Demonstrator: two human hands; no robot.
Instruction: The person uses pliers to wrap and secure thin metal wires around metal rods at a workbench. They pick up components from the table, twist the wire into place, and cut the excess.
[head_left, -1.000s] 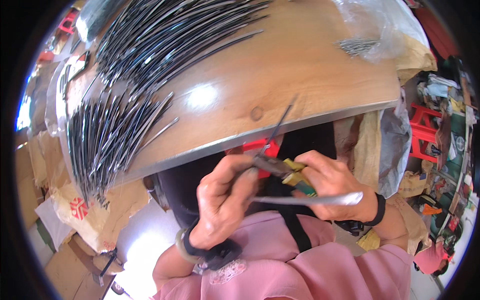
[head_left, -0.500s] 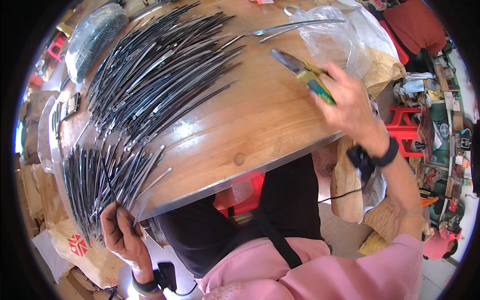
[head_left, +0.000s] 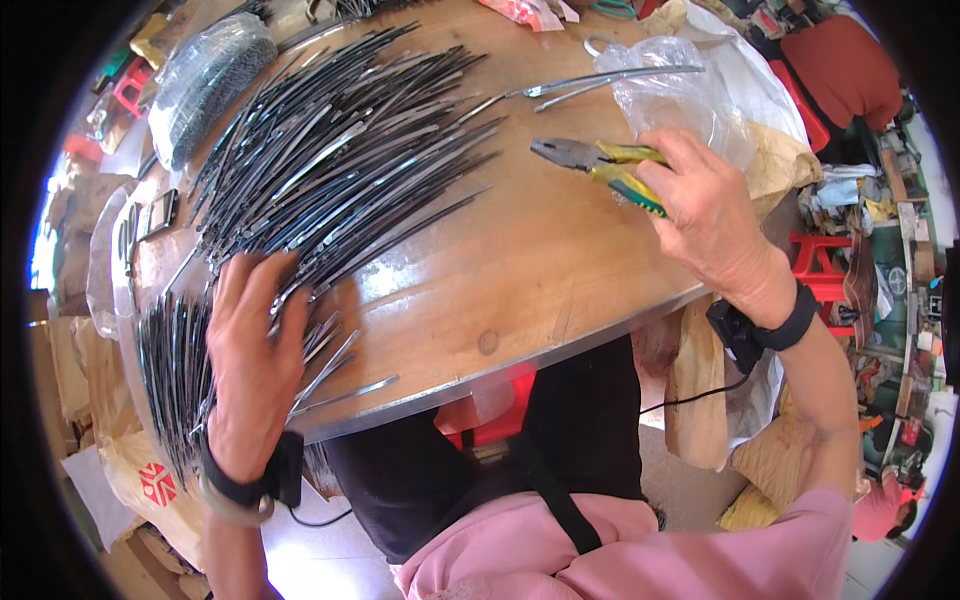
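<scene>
My right hand (head_left: pixel 715 225) is wrapped round the yellow-green handles of a pair of combination pliers (head_left: pixel 570 153). The metal jaws point left, above the wooden tabletop. My left hand (head_left: pixel 258 345) reaches over the near end of a big pile of thin dark metal strips (head_left: pixel 340 150). Its thumb and fingers are apart, with the fingertips at the strip ends; I see nothing firmly gripped in it. Below and beside that hand lies a second bunch of strips (head_left: pixel 170 370), hanging over the table's left edge and partly hidden by the hand.
Two longer strips (head_left: pixel 610 78) lie at the far right, reaching onto a clear plastic bag (head_left: pixel 665 95). A plastic-wrapped bundle (head_left: pixel 205 85) is at the far left, with a phone-like dark object (head_left: pixel 158 214) nearer. The table's metal edge (head_left: pixel 520 362) curves before my lap; a red stool (head_left: pixel 820 270) stands right.
My left hand has moved from the near bunch up to the big pile, its fingers spreading. The pliers have turned more level and dropped slightly, and their handles now show apart.
</scene>
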